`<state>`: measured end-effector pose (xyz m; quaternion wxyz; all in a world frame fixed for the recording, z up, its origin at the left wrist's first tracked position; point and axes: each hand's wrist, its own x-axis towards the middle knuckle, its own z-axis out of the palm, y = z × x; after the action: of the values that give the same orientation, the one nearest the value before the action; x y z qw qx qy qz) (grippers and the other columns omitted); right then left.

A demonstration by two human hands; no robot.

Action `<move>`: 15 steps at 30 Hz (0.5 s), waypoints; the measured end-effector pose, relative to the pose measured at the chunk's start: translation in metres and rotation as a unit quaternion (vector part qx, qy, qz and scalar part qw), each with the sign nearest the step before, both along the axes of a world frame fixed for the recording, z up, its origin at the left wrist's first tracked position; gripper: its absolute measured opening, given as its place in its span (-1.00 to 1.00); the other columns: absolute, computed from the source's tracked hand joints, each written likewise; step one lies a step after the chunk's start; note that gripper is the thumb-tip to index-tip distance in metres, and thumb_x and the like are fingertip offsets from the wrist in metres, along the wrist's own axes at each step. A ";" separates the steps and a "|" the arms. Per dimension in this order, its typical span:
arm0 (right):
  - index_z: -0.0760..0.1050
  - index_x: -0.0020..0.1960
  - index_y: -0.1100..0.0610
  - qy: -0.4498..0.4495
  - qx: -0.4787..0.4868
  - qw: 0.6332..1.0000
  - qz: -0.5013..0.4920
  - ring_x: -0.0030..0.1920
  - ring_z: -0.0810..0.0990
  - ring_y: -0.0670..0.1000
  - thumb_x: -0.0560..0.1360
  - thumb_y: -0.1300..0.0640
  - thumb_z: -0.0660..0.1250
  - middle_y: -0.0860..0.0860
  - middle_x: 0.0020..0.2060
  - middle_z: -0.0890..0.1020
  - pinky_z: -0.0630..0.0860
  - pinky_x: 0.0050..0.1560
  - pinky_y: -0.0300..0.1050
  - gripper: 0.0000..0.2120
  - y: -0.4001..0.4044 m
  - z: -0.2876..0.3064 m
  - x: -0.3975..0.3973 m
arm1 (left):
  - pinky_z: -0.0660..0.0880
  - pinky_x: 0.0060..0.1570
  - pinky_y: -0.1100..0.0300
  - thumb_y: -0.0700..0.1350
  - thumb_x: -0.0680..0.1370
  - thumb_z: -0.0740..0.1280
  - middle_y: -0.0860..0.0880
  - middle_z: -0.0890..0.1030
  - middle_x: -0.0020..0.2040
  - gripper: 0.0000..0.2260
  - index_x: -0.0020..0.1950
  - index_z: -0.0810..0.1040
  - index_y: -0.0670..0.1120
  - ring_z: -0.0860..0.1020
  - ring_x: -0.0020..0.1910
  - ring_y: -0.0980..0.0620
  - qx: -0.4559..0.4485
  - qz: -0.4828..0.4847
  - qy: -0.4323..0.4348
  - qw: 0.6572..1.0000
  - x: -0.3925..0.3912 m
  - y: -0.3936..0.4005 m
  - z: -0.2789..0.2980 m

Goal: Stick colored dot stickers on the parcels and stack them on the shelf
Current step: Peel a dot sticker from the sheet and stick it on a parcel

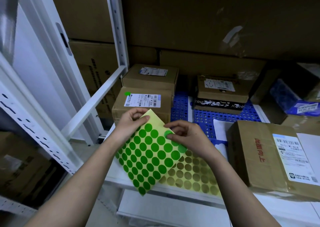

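Above the near edge of the white desk [121, 176] we hold the green dot sheet [147, 159] tilted, one corner pointing away from us. Our left hand [131, 121] pinches its far corner between thumb and fingers; our right hand [187, 136] has its fingertips curled onto the right edge, nipping at one green dot [168, 134] that looks half lifted, though we cannot tell for sure whether it is free of the backing.

We judge the sheet to be feather-light and floppy, slick on its yellow backing paper, so it wants a pinch at the corner to stay taut while the other hand peels. The dot itself should be thin, sticky and easy to fold on itself — best taken by its rim with a fingernail, not by the face.

Under the green sheet lies a second sheet [192, 174] of dull gold dots, flat on the desk. Just beyond our hands sits a labelled parcel [143, 102] already bearing a green dot at its label's left corner, with another box [150, 76] behind it. To the right, near us, a larger taped parcel [259, 155] shows no dot that we can see — stiff cardboard, probably best gripped by its two long sides. Further back, a dark-banded box [221, 91] rests on a blue perforated panel [207, 117].
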<state>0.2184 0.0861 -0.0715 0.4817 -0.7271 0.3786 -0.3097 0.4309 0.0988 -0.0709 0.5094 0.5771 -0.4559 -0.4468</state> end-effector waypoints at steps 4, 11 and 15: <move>0.58 -0.03 -0.11 -0.002 0.002 1.000 -0.013 -0.23 0.61 -0.24 0.44 0.21 0.45 -0.12 -0.28 0.70 0.51 -0.13 -0.38 -0.77 0.000 0.001 0.001 | 0.52 -0.26 0.31 -0.26 0.51 0.36 -0.09 0.60 -0.20 -0.81 0.10 0.55 -0.11 0.58 -0.33 0.14 -0.020 0.003 -0.024 1.000 0.000 -0.001 0.004; 0.59 -0.12 -0.05 -0.021 0.002 0.999 -0.042 -0.18 0.65 -0.18 0.46 0.22 0.43 -0.11 -0.26 0.71 0.56 -0.06 -0.29 -0.83 0.000 -0.004 0.002 | 0.52 -0.06 0.18 -0.23 0.52 0.36 -0.15 0.63 -0.14 -0.81 0.13 0.57 -0.08 0.58 -0.17 0.02 -0.033 0.012 -0.063 0.997 0.001 -0.001 0.006; 0.58 -0.14 -0.01 -0.033 0.002 0.997 -0.065 -0.19 0.61 -0.23 0.48 0.24 0.40 -0.10 -0.23 0.68 0.53 -0.11 -0.35 -0.85 -0.001 -0.007 0.005 | 0.51 -0.12 0.33 -0.25 0.54 0.33 -0.03 0.61 -0.20 -0.82 0.12 0.57 -0.07 0.58 -0.18 0.09 -0.045 0.023 -0.089 0.995 0.001 -0.002 0.005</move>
<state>0.2232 0.0851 -0.0784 0.4745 -0.6892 0.4095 -0.3635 0.4317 0.0963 -0.0662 0.5023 0.6012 -0.5063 -0.3605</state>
